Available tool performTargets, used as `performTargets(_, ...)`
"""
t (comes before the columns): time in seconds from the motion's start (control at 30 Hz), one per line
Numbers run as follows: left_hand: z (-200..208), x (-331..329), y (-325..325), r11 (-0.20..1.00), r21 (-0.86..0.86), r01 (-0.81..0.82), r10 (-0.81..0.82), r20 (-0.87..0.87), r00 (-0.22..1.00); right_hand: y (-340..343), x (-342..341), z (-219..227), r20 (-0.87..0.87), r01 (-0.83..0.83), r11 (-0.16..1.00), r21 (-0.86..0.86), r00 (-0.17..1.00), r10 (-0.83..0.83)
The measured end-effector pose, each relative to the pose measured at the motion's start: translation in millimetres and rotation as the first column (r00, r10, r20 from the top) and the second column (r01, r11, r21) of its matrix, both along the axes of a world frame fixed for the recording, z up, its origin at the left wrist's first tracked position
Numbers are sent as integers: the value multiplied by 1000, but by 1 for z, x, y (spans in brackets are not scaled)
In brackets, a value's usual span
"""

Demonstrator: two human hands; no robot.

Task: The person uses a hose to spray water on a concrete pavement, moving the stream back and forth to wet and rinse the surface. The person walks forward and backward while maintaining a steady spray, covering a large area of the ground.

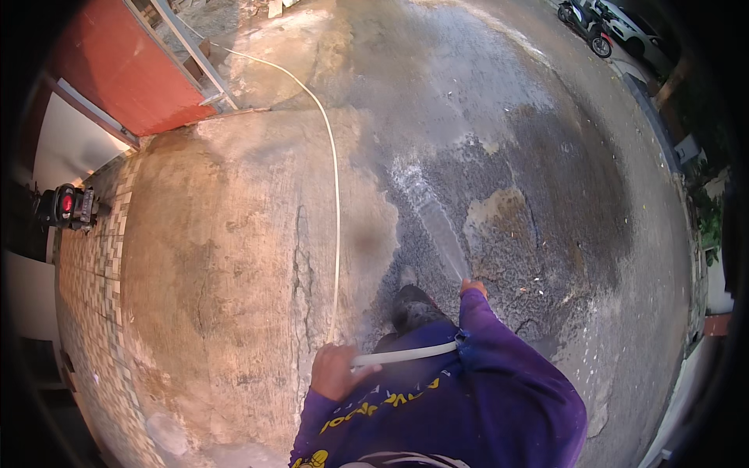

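Observation:
A pale garden hose [335,179] runs from the far left over the ground to my left hand [334,371], whose fingers are closed round it. From there the hose crosses in front of my purple shirt toward my right side. My right hand [473,288] is held out ahead, closed at the hose's outlet end; the end itself is mostly hidden by the fingers. A spray of water [438,226] leaves that hand and hits the wet dark asphalt [569,203] farther ahead. One dark shoe [416,306] shows below my body.
Dry, cracked concrete [234,265] spreads to the left, bordered by a tiled strip [94,288] where a motorbike [70,207] is parked. A red panel [129,70] stands at the far left. At the far right are another motorbike [587,25] and a white car [630,31].

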State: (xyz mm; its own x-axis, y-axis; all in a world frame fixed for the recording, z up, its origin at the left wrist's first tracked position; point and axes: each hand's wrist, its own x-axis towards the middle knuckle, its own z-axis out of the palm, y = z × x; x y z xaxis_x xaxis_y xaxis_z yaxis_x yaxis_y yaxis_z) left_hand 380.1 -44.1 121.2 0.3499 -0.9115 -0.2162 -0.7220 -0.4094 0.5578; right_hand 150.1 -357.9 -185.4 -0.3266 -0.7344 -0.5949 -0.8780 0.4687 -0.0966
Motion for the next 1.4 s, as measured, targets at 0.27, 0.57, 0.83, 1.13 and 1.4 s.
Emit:
performTargets(0.27, 4, 21, -46, 998, 68, -8, 8, -8, 1000, -40, 25, -37, 29, 69, 998, 2, 997, -69)
performTargets(0.57, 1, 37, -113, 997, 77, -19, 18, 21, 1000, -80, 35, -63, -39, 167, 986, 21, 985, -166)
performTargets(0.83, 0, 51, -162, 981, 155, 117, -115, -19, 993, -106, 37, -93, 37, 52, 998, 35, 998, -53)
performTargets(1.13, 6, 57, -193, 972, 174, 158, -158, -17, 987, -121, 56, -69, 68, 118, 993, -4, 991, -118)
performTargets(1.4, 2, 54, -188, 972, 200, 122, -107, -83, 991, -113, 55, -92, 102, -29, 992, 119, 995, 17)
